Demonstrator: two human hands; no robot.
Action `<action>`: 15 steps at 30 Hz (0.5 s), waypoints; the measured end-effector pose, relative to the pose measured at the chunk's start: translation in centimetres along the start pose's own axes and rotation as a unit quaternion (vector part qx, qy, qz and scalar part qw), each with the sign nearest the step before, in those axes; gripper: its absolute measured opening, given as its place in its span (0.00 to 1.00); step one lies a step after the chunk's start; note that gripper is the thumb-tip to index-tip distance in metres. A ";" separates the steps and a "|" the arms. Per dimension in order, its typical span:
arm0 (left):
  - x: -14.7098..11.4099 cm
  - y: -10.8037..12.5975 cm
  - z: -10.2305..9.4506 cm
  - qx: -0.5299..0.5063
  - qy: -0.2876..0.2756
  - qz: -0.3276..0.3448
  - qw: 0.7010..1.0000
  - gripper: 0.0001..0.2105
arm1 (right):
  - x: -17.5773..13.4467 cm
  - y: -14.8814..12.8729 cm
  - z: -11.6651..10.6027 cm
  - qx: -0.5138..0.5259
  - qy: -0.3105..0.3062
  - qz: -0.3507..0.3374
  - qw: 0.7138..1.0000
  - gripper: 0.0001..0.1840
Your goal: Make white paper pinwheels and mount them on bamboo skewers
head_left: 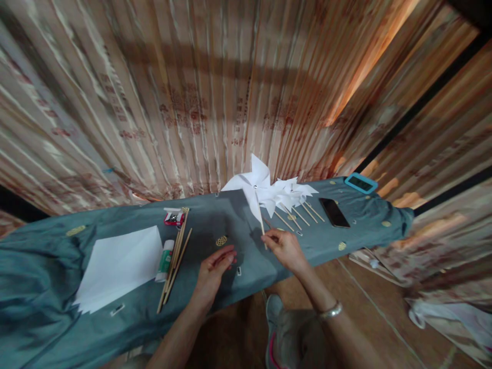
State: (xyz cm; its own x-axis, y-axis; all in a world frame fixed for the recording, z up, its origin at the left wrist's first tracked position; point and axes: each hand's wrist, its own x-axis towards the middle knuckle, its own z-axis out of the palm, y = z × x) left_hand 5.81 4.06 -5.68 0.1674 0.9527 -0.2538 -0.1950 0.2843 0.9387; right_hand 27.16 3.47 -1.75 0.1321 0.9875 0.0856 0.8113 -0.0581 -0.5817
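Right hand (286, 248): grip pinching assembled pinwheel (261, 174) by its stick (262, 220). Left hand (212, 267): grip loosely spread, empty. More pinwheels (283, 197) done on tabletop (253, 279); paper (119, 266), loose sticks (177, 266) seemingly left

Left hand (216, 262) loosely curled, right hand (283, 247) pinching

1. White paper pinwheels (292, 192) overlap, hiding one another's blades.
2. The right hand (283, 247) covers part of a thin pale wooden stick (261, 215).
3. Contents of the small red container (174, 219) are too small to tell.
4. The blue-green cloth-covered desk (46, 277) runs off the left edge.
5. Writing on the beige patterned curtain (215, 77) is too blurred to read.
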 end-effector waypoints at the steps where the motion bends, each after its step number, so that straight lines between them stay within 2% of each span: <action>1: 0.0 0.0 -0.1 0.001 0.000 0.001 1.000 0.23 | 0.7 0.7 -1.0 -0.063 -0.005 0.012 0.998 0.14; 2: -0.1 0.1 -0.3 0.002 0.001 0.001 1.000 0.22 | 1.4 1.4 -1.9 -0.132 -0.025 0.024 0.991 0.15; 6: -0.2 0.4 -1.0 0.008 0.007 0.004 1.000 0.20 | 3.7 4.1 -4.0 -0.218 -0.046 0.065 0.973 0.13; 10: -0.1 0.4 -1.9 0.009 0.009 0.000 1.000 0.19 | 5.2 6.0 -4.1 -0.282 -0.086 0.095 0.951 0.13; 15: -0.2 0.4 -3.1 0.017 0.008 -0.003 1.000 0.18 | 6.5 7.0 -3.6 -0.325 -0.117 0.101 0.933 0.13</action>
State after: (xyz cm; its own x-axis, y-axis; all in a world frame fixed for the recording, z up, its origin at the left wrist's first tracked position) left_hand 2.67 4.36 -6.00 0.1529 0.9524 -0.2637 -0.1604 0.2872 0.9443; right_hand 35.77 8.92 -2.36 0.2525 0.9474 -0.1964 0.9676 -0.2468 0.0534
